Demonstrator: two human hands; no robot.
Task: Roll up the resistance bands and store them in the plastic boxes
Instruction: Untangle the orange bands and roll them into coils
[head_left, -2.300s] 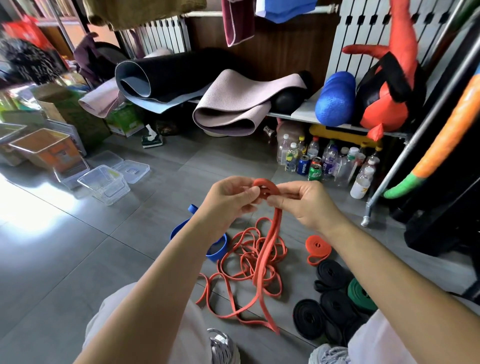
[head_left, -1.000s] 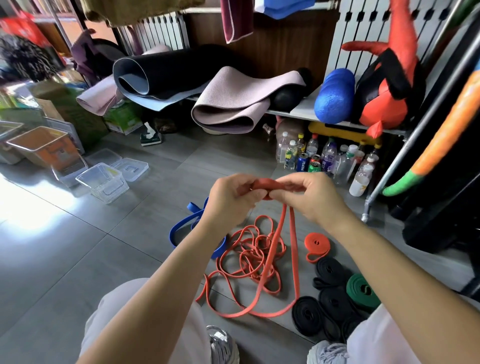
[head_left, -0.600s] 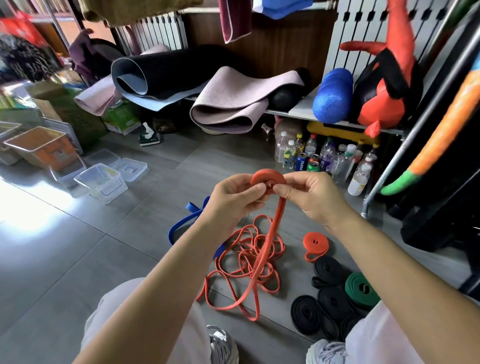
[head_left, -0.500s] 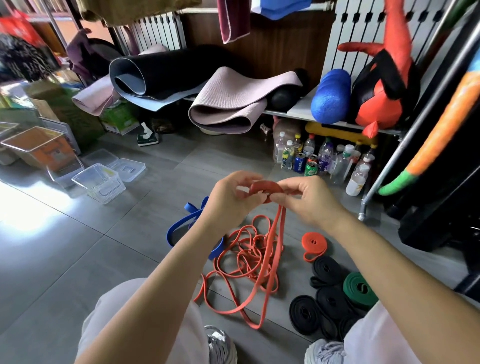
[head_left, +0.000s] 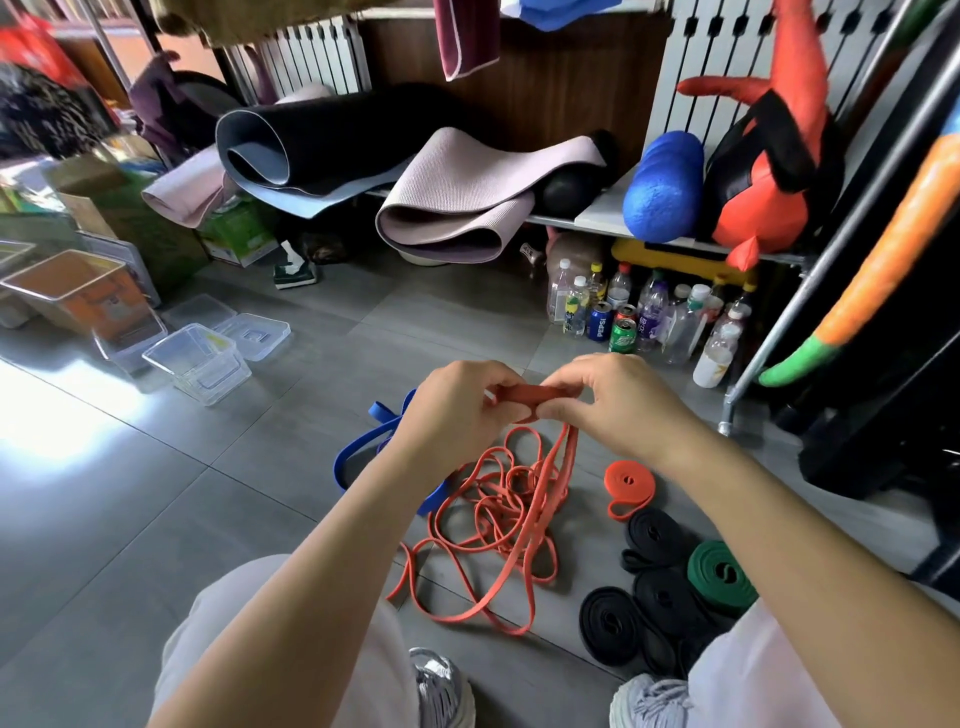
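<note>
Both hands hold a small roll of orange resistance band (head_left: 535, 396) in front of me, above the floor. My left hand (head_left: 457, 410) pinches its left side and my right hand (head_left: 618, 402) pinches its right side. The band's loose length hangs down into a tangled orange heap (head_left: 498, 514) on the grey tiles. A blue band (head_left: 363, 452) lies partly under my left arm. Rolled bands rest at the lower right: an orange one (head_left: 626, 483), several black ones (head_left: 654, 597) and a green one (head_left: 719, 571). An open clear plastic box (head_left: 195, 358) stands at the left with lids (head_left: 254, 335) behind it.
A bigger clear bin with orange contents (head_left: 78, 296) sits at the far left. Bottles and cans (head_left: 639, 317) crowd under a shelf holding yoga mats (head_left: 452, 197) and a blue foam roller (head_left: 662, 187). A metal rack leg (head_left: 727, 410) stands right of my hands. My knees and shoes fill the bottom edge.
The orange roll has been turned over between my fingers, from standing on edge to lying flat. More band has been drawn up and the floor heap has shifted slightly.
</note>
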